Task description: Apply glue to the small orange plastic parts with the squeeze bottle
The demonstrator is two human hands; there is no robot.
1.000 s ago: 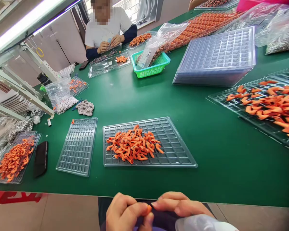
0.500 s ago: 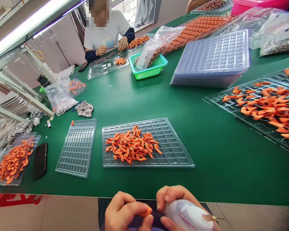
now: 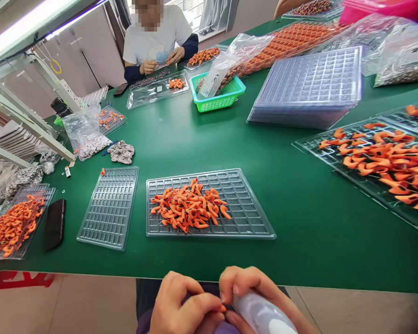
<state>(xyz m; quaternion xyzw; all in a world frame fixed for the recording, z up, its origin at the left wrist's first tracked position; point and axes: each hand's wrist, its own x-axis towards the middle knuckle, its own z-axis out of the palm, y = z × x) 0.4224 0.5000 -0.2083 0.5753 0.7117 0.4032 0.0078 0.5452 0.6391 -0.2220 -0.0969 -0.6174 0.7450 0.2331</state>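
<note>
Low in the view, below the table's front edge, my left hand (image 3: 183,304) pinches a small curved orange piece (image 3: 223,308), mostly covered by the fingers. My right hand (image 3: 252,283) is wrapped round a translucent white squeeze bottle (image 3: 261,311), its lower end cut off by the frame. The fingertips of both hands come close together at the orange piece; whether they touch is unclear. Beyond them, a clear compartment tray (image 3: 252,204) bears a heap of similar orange pieces (image 3: 190,206). To its left, another clear tray (image 3: 107,208) has one orange piece (image 3: 102,171) at its far corner.
A phone (image 3: 55,225) and a heaped tray (image 3: 16,225) lie at left. Stacked clear trays (image 3: 306,88), a green basket (image 3: 216,102) and a tray of orange pieces (image 3: 393,162) are farther right. Across the table sits a co-worker (image 3: 156,41), both hands raised over a tray.
My hands have come closer together, bringing the orange piece beside the right fingers. The bottle's thin metal tip has gone out of view. The camera view has shifted slightly.
</note>
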